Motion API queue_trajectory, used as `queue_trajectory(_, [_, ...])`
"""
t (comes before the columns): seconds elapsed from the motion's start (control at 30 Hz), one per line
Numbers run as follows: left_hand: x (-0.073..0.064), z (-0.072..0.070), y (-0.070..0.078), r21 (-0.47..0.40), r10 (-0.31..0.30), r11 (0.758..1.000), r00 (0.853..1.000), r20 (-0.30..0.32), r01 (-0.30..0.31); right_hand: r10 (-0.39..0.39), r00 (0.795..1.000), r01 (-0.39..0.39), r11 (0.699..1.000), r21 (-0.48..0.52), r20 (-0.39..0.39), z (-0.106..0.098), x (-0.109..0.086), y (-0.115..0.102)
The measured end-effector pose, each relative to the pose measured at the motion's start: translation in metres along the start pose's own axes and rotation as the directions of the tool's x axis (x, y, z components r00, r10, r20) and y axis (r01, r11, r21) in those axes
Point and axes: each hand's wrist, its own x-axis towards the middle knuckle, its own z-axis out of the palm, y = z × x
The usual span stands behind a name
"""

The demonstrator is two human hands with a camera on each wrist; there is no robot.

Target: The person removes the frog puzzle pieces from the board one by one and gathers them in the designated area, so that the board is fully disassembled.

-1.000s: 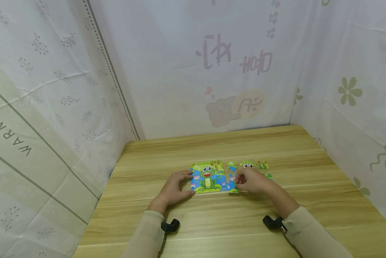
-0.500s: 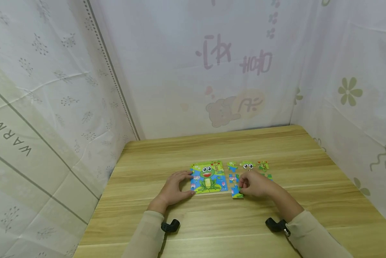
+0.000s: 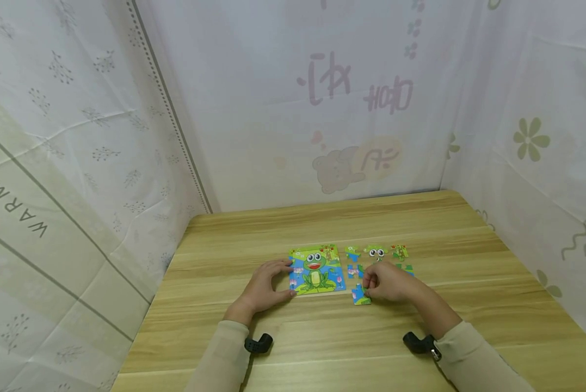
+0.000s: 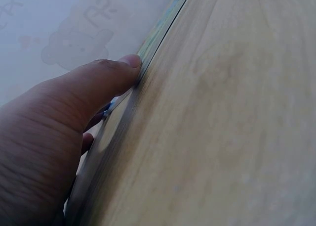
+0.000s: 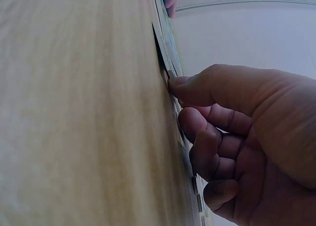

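Observation:
A square frog picture board [image 3: 317, 272] lies on the table, the frog complete from eyes to feet. My left hand [image 3: 264, 286] rests at its left side, thumb at the near corner and fingers spread along the edge; the left wrist view shows the thumb [image 4: 108, 80] on that edge. Right of the board, my right hand [image 3: 390, 281] pinches a blue and green puzzle piece [image 3: 359, 295] at its right side. In the right wrist view this piece [image 5: 162, 50] tilts up off the table, between thumb and forefinger. The other fingers of that hand curl loosely.
Loose puzzle pieces lie beyond the right hand: one with frog eyes [image 3: 376, 251], one with a tree [image 3: 400, 251], a blue corner [image 3: 352, 252] and a pink-flowered one [image 3: 355, 271]. The hand covers others. Patterned curtains [image 3: 273, 109] surround the wooden table [image 3: 322, 348].
The right hand has drawn the pinched piece right and toward the near edge, away from the board's lower right corner. The left hand has stayed in place.

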Motion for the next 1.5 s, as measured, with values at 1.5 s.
queue_trajectory(1.5, [-0.0002,0.0006,0.0005,-0.003,0.04,0.999,0.999,-0.035,-0.04,0.037,0.999,-0.035,0.996,0.081,-0.031,-0.0024,0.0007,-0.0038])
